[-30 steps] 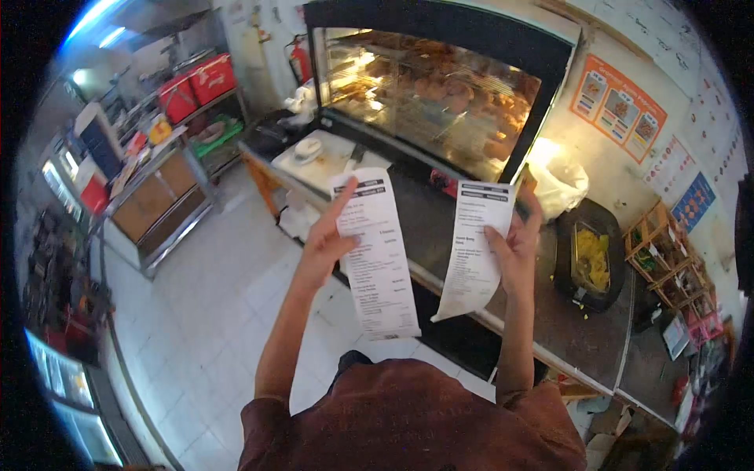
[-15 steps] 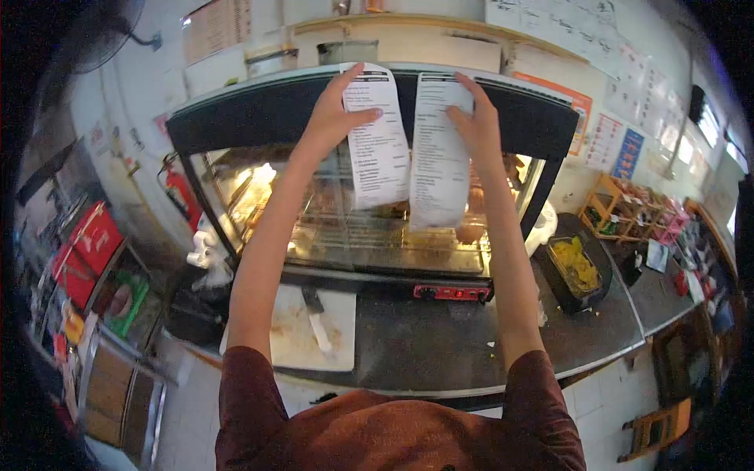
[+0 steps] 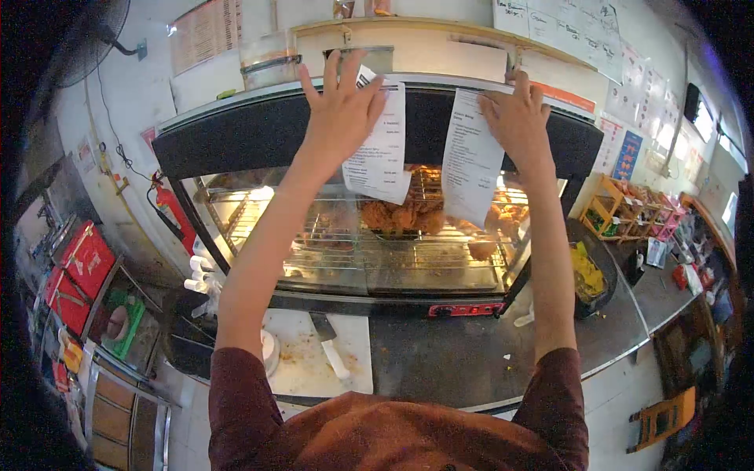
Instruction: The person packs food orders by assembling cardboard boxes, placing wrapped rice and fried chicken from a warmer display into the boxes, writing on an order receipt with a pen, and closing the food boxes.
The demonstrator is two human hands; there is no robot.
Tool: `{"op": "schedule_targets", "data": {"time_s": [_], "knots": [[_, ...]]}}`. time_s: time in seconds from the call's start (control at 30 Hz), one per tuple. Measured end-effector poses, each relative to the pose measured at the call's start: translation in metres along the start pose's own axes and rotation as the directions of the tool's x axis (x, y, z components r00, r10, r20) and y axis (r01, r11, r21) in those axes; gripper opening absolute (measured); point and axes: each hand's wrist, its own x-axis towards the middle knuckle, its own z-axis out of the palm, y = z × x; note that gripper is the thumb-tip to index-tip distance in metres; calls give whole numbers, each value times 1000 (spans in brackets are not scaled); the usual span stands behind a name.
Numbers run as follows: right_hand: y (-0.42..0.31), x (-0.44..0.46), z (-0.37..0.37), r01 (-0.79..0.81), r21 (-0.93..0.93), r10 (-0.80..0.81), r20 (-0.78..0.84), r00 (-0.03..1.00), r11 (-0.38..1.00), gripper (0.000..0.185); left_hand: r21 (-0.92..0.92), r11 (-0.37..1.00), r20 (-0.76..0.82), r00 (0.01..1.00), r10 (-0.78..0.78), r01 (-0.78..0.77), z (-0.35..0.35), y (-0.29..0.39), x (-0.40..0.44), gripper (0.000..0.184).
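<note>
My left hand [image 3: 342, 118] has its fingers spread over the upper part of a long printed receipt [image 3: 381, 161], which hangs at the top front edge of the glass display cabinet [image 3: 259, 122]. Further right, my right hand [image 3: 517, 118] is at the top corner of a second receipt [image 3: 471, 157], fingers bent around its edge. That receipt hangs tilted over the cabinet's front. Fried food [image 3: 400, 216] shows behind the glass, under warm light.
Below the cabinet, a knife [image 3: 330, 345] lies on a white cutting board [image 3: 298, 369]. A black tray of yellow food [image 3: 587, 275] stands at the right, near wooden crates [image 3: 616, 208]. A fire extinguisher [image 3: 174, 210] is at the left.
The left fingers have spread from their grip on the receipt. The right hand has shifted right and its receipt now hangs tilted. Since the earliest frame, both receipts have moved up to the cabinet's top.
</note>
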Motion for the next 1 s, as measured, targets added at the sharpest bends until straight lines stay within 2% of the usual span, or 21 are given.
{"op": "schedule_targets", "data": {"time_s": [0.1, 0.2, 0.4, 0.5, 0.6, 0.7, 0.8, 0.9, 0.97, 1.0], "knots": [[12, 12, 8, 57, 78, -72, 212, 975, 995, 30, 55, 996, 71, 996, 60, -64, 3, -13, -3, 35], [13, 14, 7, 75, 88, -95, 246, 964, 993, 31, 71, 994, 56, 995, 85, -89, 6, -12, -10, 37], [19, 13, 14, 140, 179, -163, 118, 980, 974, 32, -16, 999, 7, 999, 38, -38, 15, -10, -14, 33], [21, 17, 18, 206, 177, -224, 86, 971, 962, 33, -19, 1000, 71, 997, 24, -23, 10, -10, -8, 29], [14, 18, 24, 222, 143, -232, 56, 971, 964, 37, -59, 998, 56, 998, 6, -3, 16, -8, -4, 28], [6, 17, 25, 220, 169, -221, -14, 975, 961, 40, -51, 999, 129, 992, -10, 16, 13, -7, -2, 27], [4, 15, 31, 195, 172, -200, 16, 980, 966, 40, -53, 998, 113, 994, -9, 15, 12, -13, -1, 28], [1, 14, 25, 100, 176, -115, 77, 990, 979, 40, -19, 1000, 274, 962, 21, -17, 10, -23, 2, 29], [1, 11, 25, 92, 150, -75, -111, 991, 984, 41, -99, 995, -11, 1000, 21, -22, 7, -28, 0, 26], [0, 8, 22, 82, 133, -53, -206, 977, 988, 41, -142, 989, -158, 987, 15, -37, 5, -30, 0, 26]]}}
